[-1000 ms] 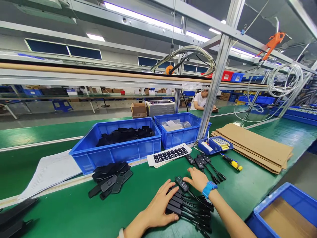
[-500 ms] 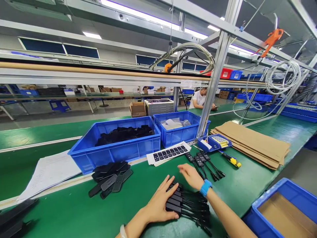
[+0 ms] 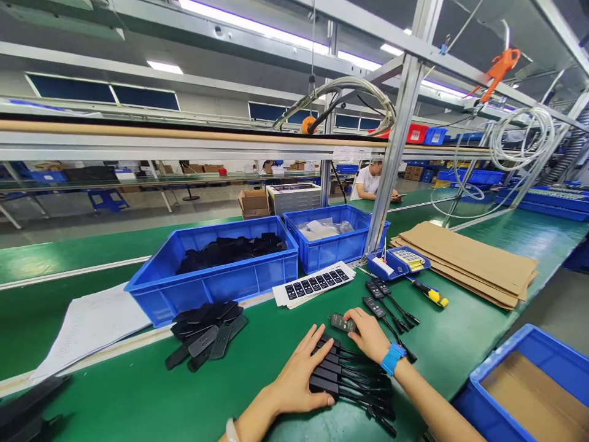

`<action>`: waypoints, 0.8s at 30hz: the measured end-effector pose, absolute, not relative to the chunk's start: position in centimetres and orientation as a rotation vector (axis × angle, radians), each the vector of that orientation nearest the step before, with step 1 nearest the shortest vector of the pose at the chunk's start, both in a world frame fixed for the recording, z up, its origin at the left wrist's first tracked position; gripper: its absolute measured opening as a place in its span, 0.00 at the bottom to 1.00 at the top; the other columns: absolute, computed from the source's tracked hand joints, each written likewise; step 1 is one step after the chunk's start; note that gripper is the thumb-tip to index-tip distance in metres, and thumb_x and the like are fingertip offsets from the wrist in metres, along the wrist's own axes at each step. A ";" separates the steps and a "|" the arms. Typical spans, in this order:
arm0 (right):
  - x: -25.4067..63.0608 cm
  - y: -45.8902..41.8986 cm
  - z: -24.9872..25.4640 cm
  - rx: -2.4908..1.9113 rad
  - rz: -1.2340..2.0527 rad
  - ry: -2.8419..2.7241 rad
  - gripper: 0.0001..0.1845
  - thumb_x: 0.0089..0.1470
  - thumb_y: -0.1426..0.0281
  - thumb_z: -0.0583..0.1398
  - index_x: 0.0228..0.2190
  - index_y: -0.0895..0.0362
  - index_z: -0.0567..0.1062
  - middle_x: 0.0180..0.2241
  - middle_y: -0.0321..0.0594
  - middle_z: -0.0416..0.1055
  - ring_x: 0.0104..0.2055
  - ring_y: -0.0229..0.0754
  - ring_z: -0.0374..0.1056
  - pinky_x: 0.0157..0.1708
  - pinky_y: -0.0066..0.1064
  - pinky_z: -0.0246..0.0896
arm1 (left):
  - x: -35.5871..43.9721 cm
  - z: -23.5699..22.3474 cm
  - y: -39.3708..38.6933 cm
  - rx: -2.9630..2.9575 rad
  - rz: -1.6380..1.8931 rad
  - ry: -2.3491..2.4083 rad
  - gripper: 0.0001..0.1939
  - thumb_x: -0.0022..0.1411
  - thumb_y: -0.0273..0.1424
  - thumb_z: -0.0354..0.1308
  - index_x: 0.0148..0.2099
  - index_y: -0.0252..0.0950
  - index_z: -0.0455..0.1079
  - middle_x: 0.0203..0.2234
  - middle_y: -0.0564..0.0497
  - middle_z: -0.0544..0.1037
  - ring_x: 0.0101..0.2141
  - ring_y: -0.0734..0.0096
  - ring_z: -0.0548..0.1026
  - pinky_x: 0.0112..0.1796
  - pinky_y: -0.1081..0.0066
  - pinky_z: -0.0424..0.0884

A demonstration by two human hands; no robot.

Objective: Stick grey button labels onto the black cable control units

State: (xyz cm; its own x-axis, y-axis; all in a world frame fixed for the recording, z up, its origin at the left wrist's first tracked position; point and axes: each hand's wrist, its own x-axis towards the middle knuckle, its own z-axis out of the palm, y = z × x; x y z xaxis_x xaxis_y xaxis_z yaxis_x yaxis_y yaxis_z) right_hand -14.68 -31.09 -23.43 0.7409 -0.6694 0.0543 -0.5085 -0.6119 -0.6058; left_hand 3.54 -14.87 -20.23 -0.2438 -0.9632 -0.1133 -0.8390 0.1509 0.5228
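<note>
My left hand (image 3: 299, 374) lies flat, fingers spread, on a row of black cable modules (image 3: 343, 383) stacked side by side on the green belt (image 3: 138, 393). My right hand (image 3: 370, 334), with a blue wristband, pinches one more black module (image 3: 340, 322) at the far end of that row. Three loose modules with cables (image 3: 384, 298) lie just beyond my right hand. A sheet of black labels (image 3: 315, 285) rests in front of the bins.
A large blue bin of black parts (image 3: 216, 270) and a smaller blue bin (image 3: 335, 236) stand behind. Black plastic covers (image 3: 207, 328) are piled left. Papers (image 3: 92, 322), a screwdriver (image 3: 430, 294), a blue tray (image 3: 398, 261), cardboard sheets (image 3: 464, 264) and a blue bin at lower right (image 3: 529, 393) surround them. A person sits far off.
My right hand reached to the loose modules, took one, and brought it back to the far end of the row. My left hand stayed pressed on the stack.
</note>
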 end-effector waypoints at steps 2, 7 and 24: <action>-15.1 -30.1 -23.0 -2.276 -0.417 0.748 0.20 0.45 0.83 0.54 0.41 0.58 0.69 0.46 0.39 0.65 0.48 0.36 0.62 0.50 0.27 0.56 | 3.5 -20.0 -14.7 1.732 -0.734 -2.150 0.60 0.48 0.39 0.64 0.70 0.45 0.26 0.65 0.47 0.22 0.65 0.50 0.30 0.62 0.51 0.41; -15.3 -27.5 -22.8 -2.006 -0.384 0.457 0.32 0.53 0.72 0.52 0.59 0.66 0.58 0.58 0.51 0.55 0.60 0.41 0.53 0.59 0.34 0.51 | 3.6 -20.2 -14.5 1.728 -0.757 -2.058 0.64 0.42 0.27 0.58 0.66 0.41 0.11 0.63 0.45 0.14 0.64 0.50 0.26 0.61 0.50 0.38; -14.3 -23.7 -21.7 -2.227 -0.203 0.625 0.64 0.32 0.55 0.64 0.66 0.63 0.46 0.59 0.58 0.44 0.61 0.60 0.41 0.60 0.47 0.35 | 2.9 -20.2 -14.0 1.416 -1.094 -1.478 0.44 0.62 0.38 0.45 0.69 0.42 0.18 0.66 0.54 0.26 0.66 0.64 0.33 0.63 0.57 0.35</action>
State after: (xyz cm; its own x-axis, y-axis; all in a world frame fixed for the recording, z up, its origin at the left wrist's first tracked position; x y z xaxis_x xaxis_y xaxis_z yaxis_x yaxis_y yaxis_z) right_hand -14.25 -23.72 -21.66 0.8650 -0.4987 -0.0555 -0.3706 -0.5605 -0.7406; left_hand 2.88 -13.98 -20.18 -0.0554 -0.9983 -0.0178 -0.3086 0.0001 0.9512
